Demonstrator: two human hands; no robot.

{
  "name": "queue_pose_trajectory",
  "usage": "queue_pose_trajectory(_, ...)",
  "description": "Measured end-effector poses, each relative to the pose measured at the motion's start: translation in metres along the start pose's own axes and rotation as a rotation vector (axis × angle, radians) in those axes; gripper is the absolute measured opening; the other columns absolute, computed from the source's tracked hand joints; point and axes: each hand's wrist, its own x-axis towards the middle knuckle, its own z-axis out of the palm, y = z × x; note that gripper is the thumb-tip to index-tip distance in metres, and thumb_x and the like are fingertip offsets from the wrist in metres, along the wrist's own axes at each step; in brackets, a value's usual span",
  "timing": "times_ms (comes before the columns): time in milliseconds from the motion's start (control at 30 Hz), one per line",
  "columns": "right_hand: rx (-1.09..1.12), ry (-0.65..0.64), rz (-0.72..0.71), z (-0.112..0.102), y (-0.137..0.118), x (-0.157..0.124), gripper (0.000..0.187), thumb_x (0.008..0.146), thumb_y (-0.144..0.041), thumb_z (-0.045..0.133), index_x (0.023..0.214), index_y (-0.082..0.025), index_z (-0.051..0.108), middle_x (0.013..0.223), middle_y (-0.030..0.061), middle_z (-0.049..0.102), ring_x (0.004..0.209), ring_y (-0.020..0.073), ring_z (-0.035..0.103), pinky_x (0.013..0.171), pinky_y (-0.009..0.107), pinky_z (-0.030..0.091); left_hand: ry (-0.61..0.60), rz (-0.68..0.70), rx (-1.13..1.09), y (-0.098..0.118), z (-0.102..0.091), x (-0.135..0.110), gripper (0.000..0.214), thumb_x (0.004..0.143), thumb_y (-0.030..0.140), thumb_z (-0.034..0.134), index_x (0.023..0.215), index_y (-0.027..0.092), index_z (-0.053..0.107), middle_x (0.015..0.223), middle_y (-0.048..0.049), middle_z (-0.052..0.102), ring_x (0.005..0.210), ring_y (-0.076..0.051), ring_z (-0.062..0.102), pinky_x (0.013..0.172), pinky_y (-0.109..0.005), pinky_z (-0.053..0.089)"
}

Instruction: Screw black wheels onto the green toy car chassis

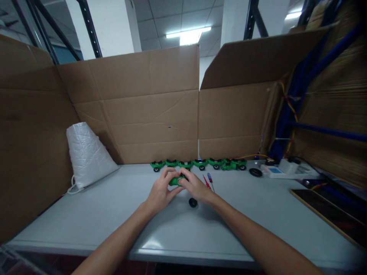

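Between left hand [159, 193] and right hand [198, 187], a part-hidden green toy [173, 181].

The held toy [173, 181] is green, the loose wheel [193, 203] black, the cardboard [149, 110] brown.

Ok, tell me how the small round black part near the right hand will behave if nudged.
The round black part could roll if on edge, since its outline is circular. It would probably slide easily, because the tabletop looks smooth and shiny. Being small, it is likely light.
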Motion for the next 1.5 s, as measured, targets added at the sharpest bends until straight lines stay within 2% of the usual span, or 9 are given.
queue_pose_trajectory(67,-0.006,-0.001,0.005,0.001,0.001,0.000,0.005,0.089,-0.027,0.052,0.092,-0.022,0.054,0.087,-0.0023,0.053,0.087,0.0193,0.052,0.079,0.030,0.039,0.006,-0.001,-0.003,0.000,0.000,0.000,0.036,0.097,0.034,0.071,0.129,0.024,0.058,0.127,-0.0117,0.058,0.120,-0.026,0.061,0.102,-0.041,0.055)
queue_pose_trajectory(267,0.018,0.019,-0.001,-0.002,0.006,0.001,0.006,0.092,-0.028,0.049,0.092,-0.023,0.053,0.089,-0.0022,0.054,0.087,0.0188,0.052,0.080,0.030,0.040,-0.088,0.015,0.031,0.009,-0.005,0.000,0.049,0.102,0.027,0.058,0.151,0.027,0.048,0.140,-0.0143,0.051,0.131,-0.027,0.056,0.109,-0.045,0.052)
queue_pose_trajectory(600,0.009,0.018,-0.001,0.000,0.001,0.001,0.003,0.089,-0.026,0.051,0.088,-0.023,0.051,0.083,-0.0037,0.049,0.083,0.0181,0.050,0.076,0.029,0.038,0.017,0.010,-0.033,0.001,-0.001,0.000,0.030,0.098,0.033,0.070,0.124,0.023,0.059,0.126,-0.0115,0.059,0.120,-0.026,0.061,0.103,-0.042,0.054)
queue_pose_trajectory(700,0.024,0.020,-0.003,0.000,0.002,0.001,0.004,0.090,-0.026,0.050,0.091,-0.023,0.053,0.086,-0.0029,0.052,0.086,0.0187,0.052,0.078,0.030,0.039,0.000,0.014,-0.019,0.004,-0.002,0.001,0.042,0.098,0.031,0.070,0.136,0.024,0.055,0.133,-0.0131,0.057,0.126,-0.027,0.058,0.107,-0.044,0.053)
queue_pose_trajectory(800,0.044,0.037,-0.003,-0.003,0.003,0.002,0.005,0.090,-0.027,0.050,0.092,-0.023,0.053,0.088,-0.0026,0.054,0.087,0.0189,0.052,0.079,0.030,0.039,-0.051,0.011,0.003,0.009,-0.004,0.001,0.049,0.101,0.026,0.061,0.149,0.026,0.050,0.142,-0.0141,0.053,0.133,-0.028,0.055,0.110,-0.046,0.051)
queue_pose_trajectory(933,0.032,0.039,0.002,-0.006,0.002,0.003,0.004,0.090,-0.027,0.051,0.087,-0.023,0.050,0.082,-0.0039,0.050,0.083,0.0182,0.051,0.077,0.029,0.038,-0.054,-0.029,-0.036,0.010,-0.003,0.001,0.041,0.103,0.026,0.059,0.143,0.028,0.055,0.143,-0.0134,0.052,0.129,-0.026,0.057,0.092,-0.036,0.061)
queue_pose_trajectory(1100,0.021,0.024,0.008,-0.003,0.003,0.002,0.003,0.089,-0.026,0.051,0.090,-0.023,0.050,0.083,-0.0043,0.050,0.082,0.0177,0.050,0.075,0.029,0.038,-0.010,-0.033,-0.094,0.009,-0.001,0.002,0.031,0.099,0.030,0.067,0.128,0.024,0.057,0.131,-0.0122,0.057,0.119,-0.024,0.061,0.079,-0.030,0.061)
queue_pose_trajectory(1300,0.035,0.042,-0.019,-0.006,0.002,0.003,0.004,0.090,-0.027,0.049,0.090,-0.023,0.050,0.088,-0.0028,0.051,0.086,0.0183,0.051,0.079,0.030,0.039,-0.064,-0.044,-0.058,0.016,-0.003,0.003,0.048,0.102,0.024,0.058,0.149,0.028,0.049,0.142,-0.0139,0.052,0.127,-0.026,0.057,0.086,-0.033,0.060)
queue_pose_trajectory(1500,0.020,0.020,0.004,-0.006,-0.005,0.001,0.005,0.089,-0.028,0.050,0.089,-0.023,0.049,0.083,-0.0040,0.049,0.082,0.0178,0.049,0.076,0.029,0.038,0.030,-0.069,-0.134,0.009,0.003,0.003,0.028,0.099,0.031,0.068,0.125,0.023,0.061,0.130,-0.0119,0.057,0.116,-0.024,0.061,0.076,-0.028,0.057)
